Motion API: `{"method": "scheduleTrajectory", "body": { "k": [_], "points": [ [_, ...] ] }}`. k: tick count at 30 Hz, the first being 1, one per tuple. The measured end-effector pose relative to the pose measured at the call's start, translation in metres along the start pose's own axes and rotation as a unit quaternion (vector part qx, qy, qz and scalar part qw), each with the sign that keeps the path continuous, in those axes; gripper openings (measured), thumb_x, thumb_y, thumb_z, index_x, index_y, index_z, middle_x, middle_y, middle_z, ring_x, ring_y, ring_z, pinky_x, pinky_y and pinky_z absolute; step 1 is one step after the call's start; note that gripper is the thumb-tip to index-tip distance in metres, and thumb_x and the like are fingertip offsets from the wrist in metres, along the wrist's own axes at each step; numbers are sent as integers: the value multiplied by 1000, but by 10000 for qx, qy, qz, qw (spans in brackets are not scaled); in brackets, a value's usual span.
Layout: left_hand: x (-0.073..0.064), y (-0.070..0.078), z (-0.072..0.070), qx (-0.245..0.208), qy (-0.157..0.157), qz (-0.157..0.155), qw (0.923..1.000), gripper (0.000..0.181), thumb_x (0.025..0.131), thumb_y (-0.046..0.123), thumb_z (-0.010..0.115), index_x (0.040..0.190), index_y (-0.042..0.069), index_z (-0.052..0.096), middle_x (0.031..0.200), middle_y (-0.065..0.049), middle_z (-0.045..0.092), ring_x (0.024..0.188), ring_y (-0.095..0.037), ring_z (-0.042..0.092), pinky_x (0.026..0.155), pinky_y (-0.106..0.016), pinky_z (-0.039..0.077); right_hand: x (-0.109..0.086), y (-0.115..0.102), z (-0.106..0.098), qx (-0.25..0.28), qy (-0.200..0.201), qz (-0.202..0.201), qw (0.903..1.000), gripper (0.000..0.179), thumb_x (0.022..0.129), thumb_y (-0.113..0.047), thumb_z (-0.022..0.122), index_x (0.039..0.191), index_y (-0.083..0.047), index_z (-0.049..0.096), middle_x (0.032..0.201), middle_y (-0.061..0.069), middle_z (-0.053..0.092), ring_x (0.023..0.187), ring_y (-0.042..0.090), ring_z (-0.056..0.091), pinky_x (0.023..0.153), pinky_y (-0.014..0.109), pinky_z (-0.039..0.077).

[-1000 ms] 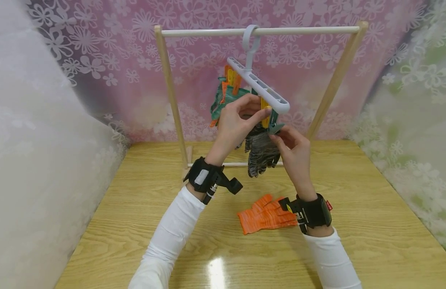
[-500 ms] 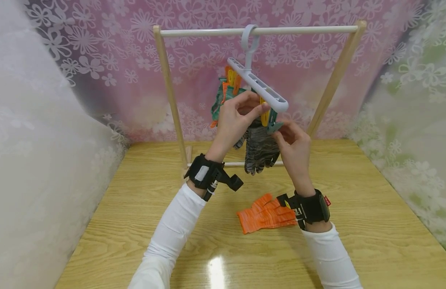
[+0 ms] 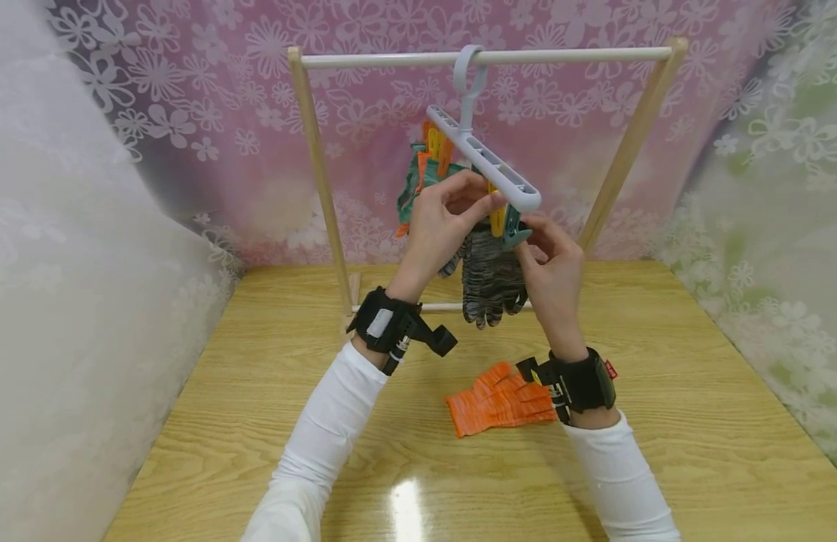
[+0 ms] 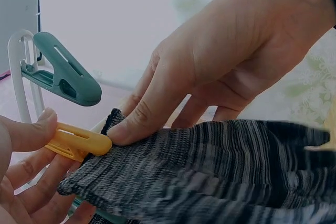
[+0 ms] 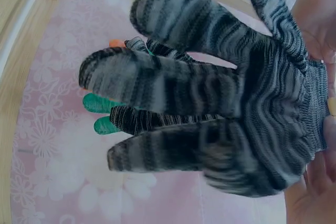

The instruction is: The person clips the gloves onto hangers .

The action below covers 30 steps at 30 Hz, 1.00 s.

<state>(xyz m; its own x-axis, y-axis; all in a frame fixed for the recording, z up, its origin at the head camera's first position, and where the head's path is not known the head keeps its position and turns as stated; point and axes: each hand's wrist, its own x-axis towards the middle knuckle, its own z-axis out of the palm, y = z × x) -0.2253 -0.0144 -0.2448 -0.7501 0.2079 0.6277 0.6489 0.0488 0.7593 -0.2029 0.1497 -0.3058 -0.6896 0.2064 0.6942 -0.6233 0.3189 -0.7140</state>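
A black-and-grey striped knit glove (image 3: 489, 275) hangs fingers down beneath the near end of a light grey hanger (image 3: 496, 169). My left hand (image 3: 442, 226) pinches a yellow clip (image 4: 79, 141) between thumb and fingers; the clip's tip lies over the glove's cuff. My right hand (image 3: 552, 260) pinches the cuff beside that tip, as the left wrist view shows. Above them a green clip (image 4: 71, 72) on the hanger holds nothing. In the right wrist view the striped glove (image 5: 268, 108) fills most of the picture, with parts of the hands at the right edge.
The hanger hooks over the white rod (image 3: 581, 56) of a wooden rack (image 3: 317, 150). Farther back on it hang green and orange gloves (image 3: 412, 192) under orange and yellow clips (image 3: 435, 143). An orange glove (image 3: 496, 403) lies on the wooden table (image 3: 256, 421).
My right hand has risen slightly with the cuff, and the striped glove has swung a little. My left hand has stayed nearly still at the yellow clip.
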Motion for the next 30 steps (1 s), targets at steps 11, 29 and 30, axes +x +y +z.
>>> {"method": "scheduleTrajectory", "body": {
  "k": [11,29,30],
  "points": [
    [-1,-1,1,-27,5,-30,10000,16,95,16,74,106,5,72,103,-9,75,96,-11,71,88,-24,56,1,-6,1,66,158,-50,9998,21,99,-4,65,115,9,69,105,16,70,92,4,65,71,13,54],
    [-10,-9,7,-11,-186,149,9997,31,97,10,71,125,-1,64,109,-16,71,91,-20,70,79,-27,57,-2,-4,-1,282,116,-199,9993,19,98,-3,66,115,7,68,109,13,71,90,-1,68,79,15,56],
    [-11,-10,8,-20,-183,151,9997,32,97,10,70,127,0,64,110,-15,71,92,-20,70,80,-27,56,-2,-3,-1,261,104,-179,9994,20,98,-3,66,115,7,68,109,14,71,90,-1,68,79,15,56]
  ]
}}
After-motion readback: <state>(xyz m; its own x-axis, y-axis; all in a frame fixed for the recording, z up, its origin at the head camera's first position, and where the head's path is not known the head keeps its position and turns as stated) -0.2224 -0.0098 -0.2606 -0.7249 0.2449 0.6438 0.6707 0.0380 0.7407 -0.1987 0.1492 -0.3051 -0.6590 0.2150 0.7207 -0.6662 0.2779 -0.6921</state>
